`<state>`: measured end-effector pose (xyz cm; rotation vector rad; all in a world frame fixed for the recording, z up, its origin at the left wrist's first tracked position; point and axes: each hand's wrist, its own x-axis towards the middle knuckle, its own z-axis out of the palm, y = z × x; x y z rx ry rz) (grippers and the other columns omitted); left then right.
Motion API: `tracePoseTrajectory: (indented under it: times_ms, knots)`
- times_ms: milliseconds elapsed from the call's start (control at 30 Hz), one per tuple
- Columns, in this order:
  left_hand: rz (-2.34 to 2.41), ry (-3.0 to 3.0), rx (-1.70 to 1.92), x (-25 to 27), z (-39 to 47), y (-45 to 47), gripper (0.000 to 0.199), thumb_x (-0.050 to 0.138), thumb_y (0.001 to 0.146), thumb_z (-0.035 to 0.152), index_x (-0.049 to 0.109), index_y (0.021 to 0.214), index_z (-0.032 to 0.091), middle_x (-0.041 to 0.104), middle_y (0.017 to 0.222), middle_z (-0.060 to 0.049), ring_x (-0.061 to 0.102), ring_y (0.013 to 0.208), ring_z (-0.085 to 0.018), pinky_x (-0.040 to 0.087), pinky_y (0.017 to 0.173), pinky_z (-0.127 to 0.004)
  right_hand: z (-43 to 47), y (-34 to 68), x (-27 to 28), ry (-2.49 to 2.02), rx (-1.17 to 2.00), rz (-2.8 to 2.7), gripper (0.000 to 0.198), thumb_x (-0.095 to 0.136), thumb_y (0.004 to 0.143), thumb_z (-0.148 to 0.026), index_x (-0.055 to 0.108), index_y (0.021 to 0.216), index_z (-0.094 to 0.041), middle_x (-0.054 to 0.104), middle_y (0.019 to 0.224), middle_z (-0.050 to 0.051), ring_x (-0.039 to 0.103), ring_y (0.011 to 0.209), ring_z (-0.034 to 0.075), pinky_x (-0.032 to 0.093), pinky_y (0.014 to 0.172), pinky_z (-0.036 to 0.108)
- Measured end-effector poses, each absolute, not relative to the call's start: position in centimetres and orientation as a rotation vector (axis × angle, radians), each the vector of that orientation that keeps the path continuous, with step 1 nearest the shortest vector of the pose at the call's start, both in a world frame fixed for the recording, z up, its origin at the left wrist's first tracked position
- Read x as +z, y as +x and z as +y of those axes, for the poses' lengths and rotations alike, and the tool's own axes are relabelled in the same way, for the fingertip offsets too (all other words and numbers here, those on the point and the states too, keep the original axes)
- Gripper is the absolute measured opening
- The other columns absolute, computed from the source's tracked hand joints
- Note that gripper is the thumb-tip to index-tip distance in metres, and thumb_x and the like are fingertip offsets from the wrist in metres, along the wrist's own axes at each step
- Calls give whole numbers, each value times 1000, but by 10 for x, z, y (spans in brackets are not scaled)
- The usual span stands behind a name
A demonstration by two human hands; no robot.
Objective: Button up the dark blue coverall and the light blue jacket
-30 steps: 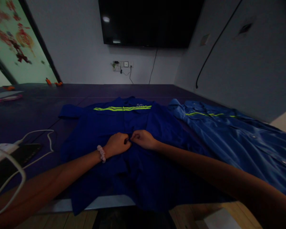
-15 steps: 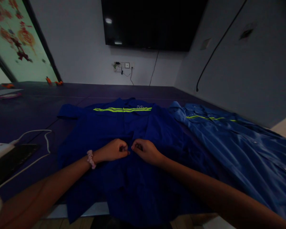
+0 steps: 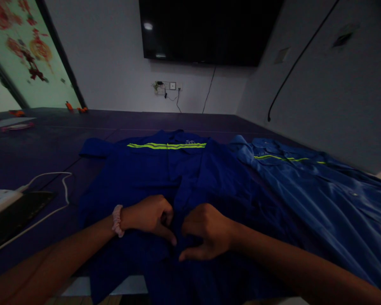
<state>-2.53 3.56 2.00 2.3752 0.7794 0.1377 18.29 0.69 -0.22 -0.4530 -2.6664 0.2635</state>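
Marking dark-blue shirt (image 3: 139, 169), unreadable white lettering (image 3: 190, 142)

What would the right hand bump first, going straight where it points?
Probably the left hand, though folds in the dark blue cloth garment might come sooner; depth is unclear.

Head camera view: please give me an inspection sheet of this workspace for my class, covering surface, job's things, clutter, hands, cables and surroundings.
Surface: purple table with thin seam lines.
Job's things: dark blue garment with yellow-green stripes, hanging over the near edge; lighter blue garment to its right.
Clutter: white block and dark flat item at left.
Hands: left hand and right hand at the dark blue garment, thumbs apart from fingers; whether they grip cloth, cannot tell.
Cables: white cable at left; black cable on the right wall.
Surroundings: dark screen above wall sockets.
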Motion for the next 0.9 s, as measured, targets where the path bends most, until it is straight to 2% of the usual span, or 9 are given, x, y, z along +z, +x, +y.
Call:
tracePoseTrajectory:
  times_ms: [100,233,333,633,900]
  knots:
    - [701,2551,127,17,30,-23,36,75,59,50,62,60,16,60,55,3,52,50,-8,30,47,-18,5,183,-4,-495,222,-2774,37,61,73,-56,57,77,-19,62,63,0,57,58,12,29,50,24]
    - [719,2837,126,10,22,-19,53,64,59,67,55,50,16,57,47,0,51,43,-10,24,42,-22,9,182,-8,-605,165,-2858,44,62,66,-60,57,79,-19,62,62,0,57,56,14,26,46,25]
    - [717,3029,152,8,14,-16,58,58,61,72,54,49,15,55,44,-2,51,41,-13,22,40,-24,8,182,-7,-682,130,-2884,45,62,64,-60,57,78,-18,63,63,0,58,56,15,26,46,25]
    - [708,3159,6,10,4,-11,39,58,74,49,60,53,16,59,47,-5,53,43,-16,26,41,-26,6,181,-2,-659,99,-2904,19,57,65,-35,56,74,-18,63,63,0,56,54,13,25,45,26]
    - [681,3021,197,5,10,-10,25,62,71,33,52,53,17,58,51,0,54,47,-14,28,43,-25,12,183,-10,-640,150,-2848,7,49,68,-24,52,65,-18,62,60,0,52,49,11,25,44,24]
